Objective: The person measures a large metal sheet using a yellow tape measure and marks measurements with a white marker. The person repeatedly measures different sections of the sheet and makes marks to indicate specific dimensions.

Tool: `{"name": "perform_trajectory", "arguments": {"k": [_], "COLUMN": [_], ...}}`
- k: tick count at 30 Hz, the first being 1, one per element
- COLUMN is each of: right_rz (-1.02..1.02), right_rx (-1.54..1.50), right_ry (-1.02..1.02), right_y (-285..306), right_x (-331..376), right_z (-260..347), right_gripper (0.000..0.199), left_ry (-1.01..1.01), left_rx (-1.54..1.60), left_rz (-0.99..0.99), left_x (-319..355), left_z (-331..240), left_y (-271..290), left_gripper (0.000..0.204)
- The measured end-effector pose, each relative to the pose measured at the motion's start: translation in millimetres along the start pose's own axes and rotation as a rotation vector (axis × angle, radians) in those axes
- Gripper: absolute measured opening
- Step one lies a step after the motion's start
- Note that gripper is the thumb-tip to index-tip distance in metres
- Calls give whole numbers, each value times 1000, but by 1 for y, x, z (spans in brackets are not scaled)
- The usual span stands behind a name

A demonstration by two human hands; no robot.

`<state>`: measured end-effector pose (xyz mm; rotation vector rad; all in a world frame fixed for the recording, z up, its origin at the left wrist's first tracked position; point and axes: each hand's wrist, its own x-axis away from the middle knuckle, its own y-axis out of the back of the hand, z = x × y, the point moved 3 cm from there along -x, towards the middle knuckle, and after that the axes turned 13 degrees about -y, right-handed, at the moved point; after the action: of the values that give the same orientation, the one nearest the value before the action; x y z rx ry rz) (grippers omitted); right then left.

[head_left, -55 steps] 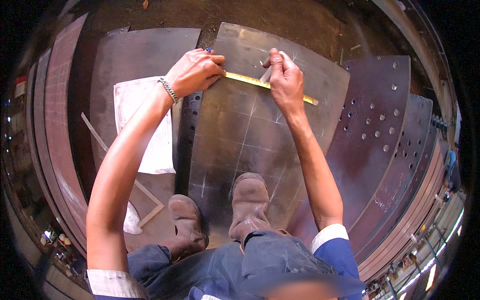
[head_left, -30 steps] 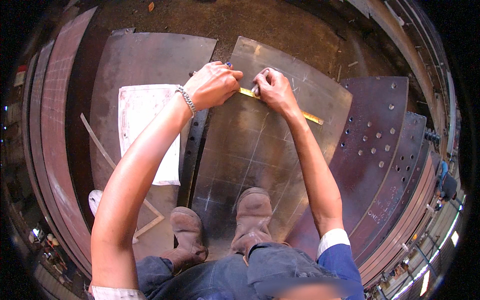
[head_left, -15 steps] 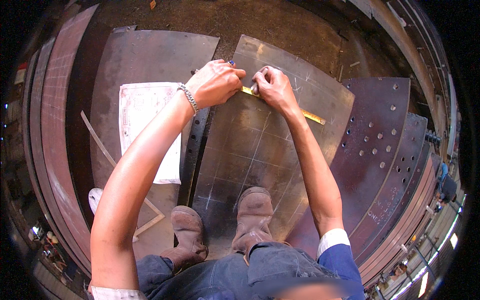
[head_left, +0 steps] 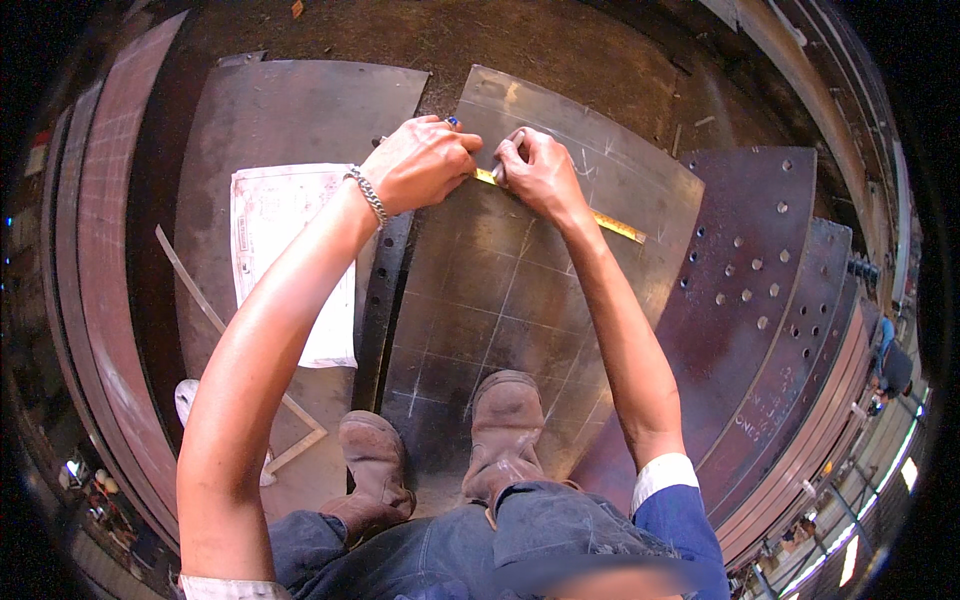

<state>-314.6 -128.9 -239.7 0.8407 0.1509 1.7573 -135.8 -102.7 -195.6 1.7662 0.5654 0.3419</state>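
We stood on a scratched grey steel plate (head_left: 520,300) laid on a dirt floor (head_left: 560,40), with a second grey plate (head_left: 290,110) to its left and rust-brown drilled plates (head_left: 750,270) stacked to the right; curved steel strips (head_left: 95,250) ran along the left rim.

Compared with half a second before, our hands had barely shifted, and the ruler lay where it had been. Since the earliest view both hands had drawn closer together.

We counted one yellow ruler (head_left: 610,222), one paper drawing (head_left: 290,250), two brown boots (head_left: 505,420) and one wrist bracelet (head_left: 368,195).

Our left hand (head_left: 420,160) pressed the ruler's left end flat against the plate, a blue-tipped pen showing above its fingers. Our right hand (head_left: 540,170) was pinched around a small marker at the ruler's edge.
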Motion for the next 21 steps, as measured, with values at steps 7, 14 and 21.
{"name": "perform_trajectory", "arguments": {"k": [7, 14, 21], "right_rz": [-250, -384, -77], "right_rx": [181, -236, -172], "right_ry": [225, 155, -98], "right_y": [-6, 11, -6], "right_x": [11, 6, 1], "right_z": [17, 15, -8], "right_gripper": [25, 23, 26], "left_ry": [-9, 3, 8], "left_rx": [-16, -2, 14], "left_rz": [-7, -26, -8], "left_x": [1, 0, 0], "left_z": [0, -1, 0], "left_y": [1, 5, 2], "left_gripper": [11, 11, 12]}}
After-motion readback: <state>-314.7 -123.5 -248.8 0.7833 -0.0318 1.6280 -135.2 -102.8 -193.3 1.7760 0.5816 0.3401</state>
